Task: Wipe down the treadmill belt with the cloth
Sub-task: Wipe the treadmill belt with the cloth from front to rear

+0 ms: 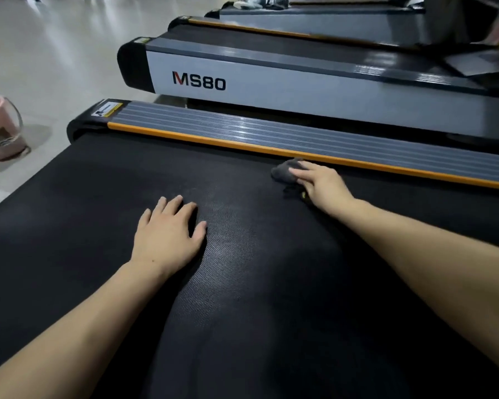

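The black textured treadmill belt (104, 197) fills most of the view. A small dark grey cloth (283, 171) lies bunched on the belt close to the orange edge strip. My right hand (323, 185) presses down on the cloth, fingers over its near side, so part of the cloth is hidden. My left hand (167, 234) rests flat on the belt's middle with fingers apart and holds nothing.
An orange strip (213, 141) and a ribbed grey side rail (271, 131) border the belt's far side. Beyond stands another treadmill marked MS80 (199, 81), with more behind it. A pink bucket (0, 131) sits on the pale floor at the left.
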{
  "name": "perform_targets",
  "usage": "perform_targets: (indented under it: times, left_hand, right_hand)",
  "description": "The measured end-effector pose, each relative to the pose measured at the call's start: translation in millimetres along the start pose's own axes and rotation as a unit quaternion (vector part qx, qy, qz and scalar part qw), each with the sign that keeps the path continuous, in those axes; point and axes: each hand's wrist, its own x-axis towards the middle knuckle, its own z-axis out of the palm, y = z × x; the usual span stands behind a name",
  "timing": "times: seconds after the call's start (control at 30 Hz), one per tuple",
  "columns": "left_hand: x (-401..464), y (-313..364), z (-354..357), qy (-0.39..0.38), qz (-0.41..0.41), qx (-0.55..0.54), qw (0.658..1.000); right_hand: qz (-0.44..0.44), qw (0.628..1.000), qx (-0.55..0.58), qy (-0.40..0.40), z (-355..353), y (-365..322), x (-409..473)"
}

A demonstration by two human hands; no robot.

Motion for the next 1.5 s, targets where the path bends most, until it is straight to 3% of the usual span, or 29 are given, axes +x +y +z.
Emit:
perform_targets:
  times: [0.07,0.2,0.3,0.37,0.5,0.57,0.7,0.8,0.87,0.97,1.03,1.07,1.13,1.2,1.3,1.37,1.5]
  left_hand:
    - [-1.5,0.2,-1.6,-0.001,0.004,-0.003,1.0]
    - [-4.2,-4.3,-1.7,0.003,0.021,-0.003,1.0]
    - [-7.2,-7.4,-1.1,0.009,0.025,-0.002,1.0]
    - [-8.2,-7.3,-1.6,0.008,0.022,-0.009,1.0]
    - [-10.4,-12.6,-4.5,0.02,0.021,-0.004,1.0]
    - [-10.9,-19.4,-6.0,0.024,0.02,-0.005,0.999]
    - [-6.2,-32.3,-7.3,0.03,0.012,0.001,0.999]
    - [-7.2,-34.3,-7.4,0.029,0.002,-0.006,1.0]
    - [-8.7,-34.4,-6.6,0.029,-0.001,-0.008,1.0]
    - [-10.0,-33.8,-7.7,0.037,0.0,-0.007,0.999]
    - [-8.0,-36.3,-10.1,0.041,0.001,-0.005,0.999]
    - [-6.8,-38.2,-11.2,0.044,0.0,-0.007,0.999]
    - [-3.6,-42.1,-13.4,0.052,0.0,-0.009,0.999]
    - [-1.0,-44.8,-14.1,0.062,-0.004,-0.02,0.998]
    - [1.5,-50.4,-16.4,0.054,-0.01,-0.016,0.998]
    - [3.1,-56.0,-19.7,0.052,-0.018,-0.019,0.998]
    - [-2.3,-62.5,-24.0,0.063,-0.022,-0.016,0.998]
  right_hand:
    - [-0.001,1.0,0.014,0.003,-5.4,-24.2,-21.5]
    - [-0.182,0.98,0.066,-0.052,-10.9,-77.5,-103.7]
    - [-0.255,0.964,0.056,-0.053,-5.9,-75.5,-95.6]
    - [-0.225,0.974,0.012,-0.04,2.9,-61.3,-49.9]
    - [-0.007,1.0,0.021,-0.01,20.1,-61.9,18.4]
    - [0.004,1.0,0.013,-0.005,22.7,-77.0,8.3]
    - [-0.192,0.979,0.062,-0.039,27.8,-118.5,-66.8]
    - [-0.257,0.964,0.043,-0.054,34.5,-109.6,-48.6]
    - [-0.219,0.975,0.018,-0.034,41.0,-98.4,-1.5]
    - [-0.04,0.998,0.048,-0.009,52.1,-100.9,50.4]
    - [0.026,0.998,0.057,-0.013,57.0,-119.2,47.9]
    - [0.008,0.999,0.05,-0.006,54.3,-128.7,37.7]
    - [-0.116,0.992,0.044,0.007,49.6,-146.2,3.2]
    - [-0.228,0.97,0.075,-0.041,50.5,-160.0,-34.2]
    - [-0.3,0.95,0.053,-0.073,57.2,-151.7,-16.6]
    - [-0.245,0.968,0.028,-0.046,65.1,-140.2,33.4]
    - [-0.033,0.999,0.01,-0.024,77.0,-148.7,80.9]
